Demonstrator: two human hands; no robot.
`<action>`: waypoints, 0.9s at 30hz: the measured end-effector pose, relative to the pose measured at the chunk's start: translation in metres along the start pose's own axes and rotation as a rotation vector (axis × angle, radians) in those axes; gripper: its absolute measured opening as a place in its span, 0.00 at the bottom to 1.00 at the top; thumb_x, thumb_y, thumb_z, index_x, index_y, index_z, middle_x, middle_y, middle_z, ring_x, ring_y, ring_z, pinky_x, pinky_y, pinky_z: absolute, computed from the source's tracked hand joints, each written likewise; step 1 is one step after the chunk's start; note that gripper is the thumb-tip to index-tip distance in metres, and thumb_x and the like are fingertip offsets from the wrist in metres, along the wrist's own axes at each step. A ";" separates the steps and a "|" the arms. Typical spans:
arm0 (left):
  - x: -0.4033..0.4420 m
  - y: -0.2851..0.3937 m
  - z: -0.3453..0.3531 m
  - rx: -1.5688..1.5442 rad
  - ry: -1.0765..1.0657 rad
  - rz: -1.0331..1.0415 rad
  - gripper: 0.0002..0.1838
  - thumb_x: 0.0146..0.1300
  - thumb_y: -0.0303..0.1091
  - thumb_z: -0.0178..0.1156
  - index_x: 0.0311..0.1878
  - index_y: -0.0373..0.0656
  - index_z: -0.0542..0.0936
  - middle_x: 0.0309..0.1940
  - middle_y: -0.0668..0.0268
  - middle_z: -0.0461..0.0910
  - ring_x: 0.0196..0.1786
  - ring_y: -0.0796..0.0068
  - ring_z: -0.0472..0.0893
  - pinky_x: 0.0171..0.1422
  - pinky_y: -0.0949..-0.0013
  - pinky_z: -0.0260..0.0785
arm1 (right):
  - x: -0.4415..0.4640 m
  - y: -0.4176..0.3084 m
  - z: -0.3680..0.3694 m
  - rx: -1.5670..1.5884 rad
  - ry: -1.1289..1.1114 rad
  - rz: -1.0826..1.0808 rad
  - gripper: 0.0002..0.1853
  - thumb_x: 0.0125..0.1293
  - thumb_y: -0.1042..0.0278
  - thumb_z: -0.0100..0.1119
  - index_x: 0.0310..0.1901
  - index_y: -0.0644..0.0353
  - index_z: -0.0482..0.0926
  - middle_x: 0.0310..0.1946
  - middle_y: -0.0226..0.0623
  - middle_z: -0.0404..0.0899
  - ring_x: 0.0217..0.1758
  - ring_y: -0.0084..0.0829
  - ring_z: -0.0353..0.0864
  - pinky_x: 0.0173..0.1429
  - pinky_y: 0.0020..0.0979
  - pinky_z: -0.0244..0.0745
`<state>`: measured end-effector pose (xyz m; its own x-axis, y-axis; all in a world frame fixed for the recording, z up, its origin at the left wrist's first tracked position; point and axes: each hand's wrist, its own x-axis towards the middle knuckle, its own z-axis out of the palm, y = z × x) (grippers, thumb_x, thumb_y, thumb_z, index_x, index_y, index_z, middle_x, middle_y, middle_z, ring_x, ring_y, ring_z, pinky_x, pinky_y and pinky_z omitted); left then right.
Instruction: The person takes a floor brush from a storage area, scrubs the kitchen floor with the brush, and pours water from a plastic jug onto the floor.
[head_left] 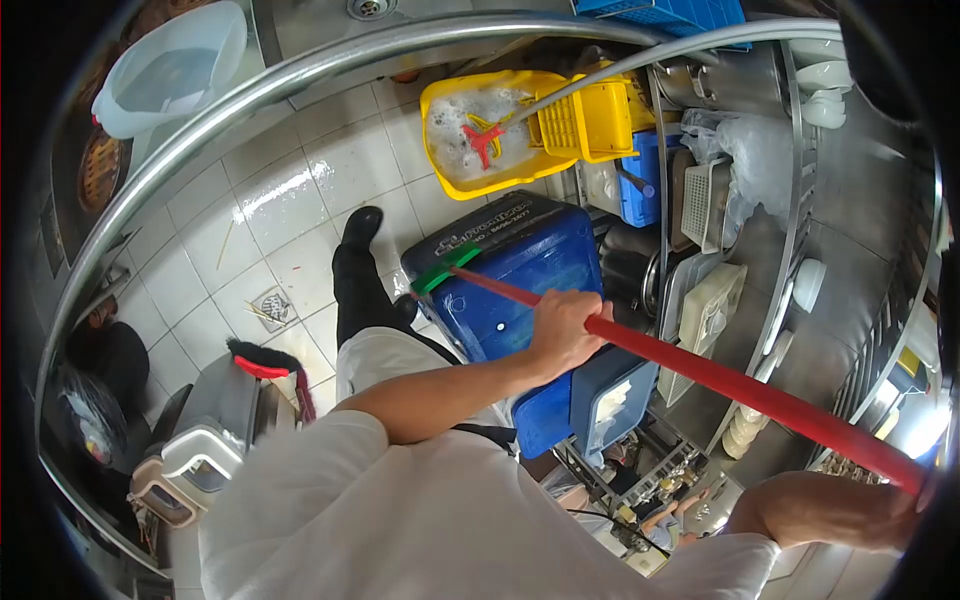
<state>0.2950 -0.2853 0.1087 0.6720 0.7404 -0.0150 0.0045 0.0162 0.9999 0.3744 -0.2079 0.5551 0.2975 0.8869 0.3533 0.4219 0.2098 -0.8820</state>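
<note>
A long red pole [720, 375] runs slantwise across the view to a narrow green head [447, 268], a squeegee or floor brush; I cannot tell which. My left hand [568, 330] is closed around the pole partway along it. Near the right edge my right hand [850, 512] grips the pole's upper end, its fingers partly hidden. The green head is in front of a large blue bin [530, 270] with a dark lettered panel. Beyond the bin stands a yellow mop bucket [440, 175] of foamy water, a red mop clamp [482, 146] in it.
Wet white tiles [250, 210] with a floor drain [270, 308] lie to the left. Metal racks [795, 230] with bowls and trays stand at right. A dustpan [215, 400] and a black-bristled brush [262, 358] are at lower left. A clear tub [175, 75] sits upper left.
</note>
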 end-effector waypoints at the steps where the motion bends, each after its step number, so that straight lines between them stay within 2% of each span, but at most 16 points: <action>1: 0.011 -0.013 0.012 -0.037 0.024 0.026 0.16 0.54 0.34 0.67 0.17 0.46 0.71 0.15 0.63 0.75 0.23 0.59 0.78 0.31 0.55 0.66 | 0.001 0.004 0.004 0.001 0.007 -0.012 0.20 0.81 0.59 0.41 0.26 0.50 0.60 0.16 0.21 0.57 0.13 0.17 0.51 0.12 0.22 0.50; 3: 0.062 -0.037 0.057 -0.231 0.056 0.121 0.12 0.51 0.33 0.67 0.19 0.45 0.74 0.17 0.60 0.77 0.24 0.54 0.80 0.30 0.55 0.69 | 0.002 0.033 0.029 0.056 0.188 -0.166 0.19 0.81 0.59 0.41 0.26 0.50 0.61 0.16 0.21 0.58 0.12 0.17 0.51 0.12 0.22 0.49; 4: 0.095 -0.047 0.081 -0.198 0.003 0.102 0.09 0.49 0.33 0.67 0.20 0.44 0.76 0.19 0.58 0.78 0.26 0.51 0.80 0.31 0.55 0.70 | 0.005 0.049 0.041 0.048 0.238 -0.240 0.19 0.81 0.59 0.41 0.27 0.50 0.61 0.16 0.21 0.58 0.12 0.17 0.51 0.11 0.22 0.48; 5: 0.112 -0.054 0.095 -0.163 -0.053 0.084 0.07 0.48 0.32 0.66 0.22 0.43 0.78 0.21 0.57 0.80 0.28 0.49 0.81 0.32 0.54 0.71 | 0.005 0.053 0.036 -0.396 -0.089 -0.044 0.18 0.81 0.60 0.42 0.27 0.50 0.61 0.17 0.21 0.58 0.12 0.16 0.51 0.11 0.22 0.49; 6: 0.110 -0.042 0.090 -0.226 -0.118 0.012 0.07 0.48 0.32 0.66 0.23 0.41 0.78 0.25 0.55 0.82 0.31 0.47 0.81 0.37 0.53 0.72 | 0.009 0.038 0.032 -0.603 -0.041 -0.089 0.19 0.81 0.58 0.40 0.28 0.51 0.62 0.16 0.22 0.56 0.12 0.17 0.51 0.12 0.24 0.52; 8: 0.069 -0.016 0.050 -0.203 -0.060 0.036 0.07 0.49 0.33 0.67 0.22 0.45 0.78 0.22 0.58 0.80 0.31 0.51 0.81 0.36 0.52 0.70 | 0.019 0.024 0.036 0.010 0.180 -0.293 0.19 0.82 0.57 0.37 0.29 0.52 0.63 0.18 0.22 0.58 0.14 0.19 0.54 0.17 0.24 0.58; 10: 0.037 0.004 -0.009 -0.164 -0.057 0.023 0.15 0.51 0.31 0.68 0.18 0.45 0.70 0.17 0.60 0.75 0.24 0.56 0.78 0.32 0.55 0.66 | 0.034 -0.009 0.009 0.015 -0.134 0.156 0.18 0.82 0.57 0.36 0.30 0.50 0.61 0.19 0.22 0.59 0.17 0.18 0.56 0.22 0.23 0.61; 13: 0.026 0.008 -0.024 -0.251 -0.044 -0.082 0.18 0.52 0.31 0.69 0.17 0.45 0.68 0.15 0.61 0.72 0.22 0.57 0.77 0.31 0.55 0.65 | 0.025 -0.011 0.018 0.070 -0.075 0.176 0.18 0.82 0.57 0.36 0.30 0.50 0.61 0.19 0.23 0.58 0.17 0.18 0.56 0.23 0.24 0.62; 15: 0.054 -0.002 0.027 -0.186 -0.005 0.055 0.13 0.50 0.31 0.68 0.18 0.45 0.72 0.17 0.60 0.75 0.25 0.56 0.79 0.32 0.53 0.68 | 0.026 -0.011 0.010 -0.032 -0.029 0.114 0.18 0.82 0.57 0.34 0.31 0.51 0.62 0.19 0.23 0.59 0.16 0.18 0.56 0.19 0.24 0.59; 17: 0.104 -0.034 0.093 -0.189 -0.043 0.059 0.08 0.48 0.30 0.67 0.20 0.48 0.77 0.19 0.60 0.77 0.25 0.53 0.78 0.33 0.56 0.67 | 0.028 0.011 0.006 -0.875 -0.140 -0.137 0.16 0.82 0.58 0.34 0.33 0.53 0.64 0.19 0.23 0.59 0.14 0.16 0.55 0.14 0.22 0.54; 18: 0.090 -0.029 0.088 -0.191 -0.057 0.048 0.08 0.48 0.30 0.67 0.20 0.48 0.77 0.19 0.60 0.77 0.25 0.53 0.78 0.33 0.56 0.67 | 0.030 0.044 0.011 -0.528 -0.111 -0.049 0.15 0.82 0.59 0.36 0.34 0.53 0.65 0.18 0.21 0.58 0.13 0.14 0.53 0.11 0.21 0.50; 19: 0.074 -0.022 0.080 -0.206 -0.050 0.034 0.09 0.49 0.30 0.68 0.19 0.48 0.76 0.18 0.60 0.77 0.25 0.54 0.78 0.33 0.55 0.67 | 0.027 0.044 0.019 -0.647 0.046 -0.103 0.15 0.81 0.60 0.37 0.32 0.52 0.64 0.17 0.21 0.58 0.13 0.15 0.53 0.12 0.21 0.49; 20: 0.067 -0.009 0.066 -0.217 -0.019 0.027 0.11 0.49 0.31 0.68 0.18 0.47 0.74 0.18 0.61 0.76 0.25 0.55 0.78 0.33 0.55 0.66 | 0.032 0.038 0.023 -0.125 0.287 -0.315 0.16 0.82 0.60 0.37 0.31 0.51 0.64 0.17 0.21 0.58 0.13 0.15 0.54 0.13 0.21 0.51; 23: 0.019 0.022 -0.015 -0.119 -0.104 -0.047 0.17 0.51 0.30 0.69 0.16 0.46 0.69 0.16 0.62 0.74 0.24 0.56 0.77 0.32 0.55 0.63 | 0.033 0.006 0.014 0.670 0.462 -0.464 0.18 0.82 0.60 0.38 0.29 0.51 0.62 0.18 0.22 0.59 0.14 0.17 0.55 0.17 0.21 0.58; 25: 0.017 0.019 -0.011 -0.184 -0.100 -0.067 0.19 0.51 0.32 0.69 0.15 0.46 0.67 0.15 0.62 0.73 0.23 0.56 0.76 0.32 0.55 0.63 | 0.024 -0.024 -0.005 -0.059 -0.017 0.175 0.19 0.82 0.59 0.38 0.29 0.52 0.62 0.18 0.21 0.60 0.15 0.17 0.55 0.20 0.21 0.60; 27: 0.046 0.000 0.021 -0.226 -0.033 0.021 0.18 0.51 0.33 0.68 0.16 0.45 0.68 0.15 0.61 0.73 0.23 0.55 0.76 0.31 0.54 0.64 | 0.016 -0.012 0.006 -0.025 0.030 0.127 0.18 0.82 0.58 0.39 0.29 0.52 0.63 0.18 0.22 0.59 0.15 0.17 0.55 0.19 0.22 0.58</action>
<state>0.3417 -0.2653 0.1084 0.6938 0.7201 0.0101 -0.1733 0.1533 0.9729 0.3690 -0.1944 0.5697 0.3750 0.8930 0.2489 0.4000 0.0863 -0.9124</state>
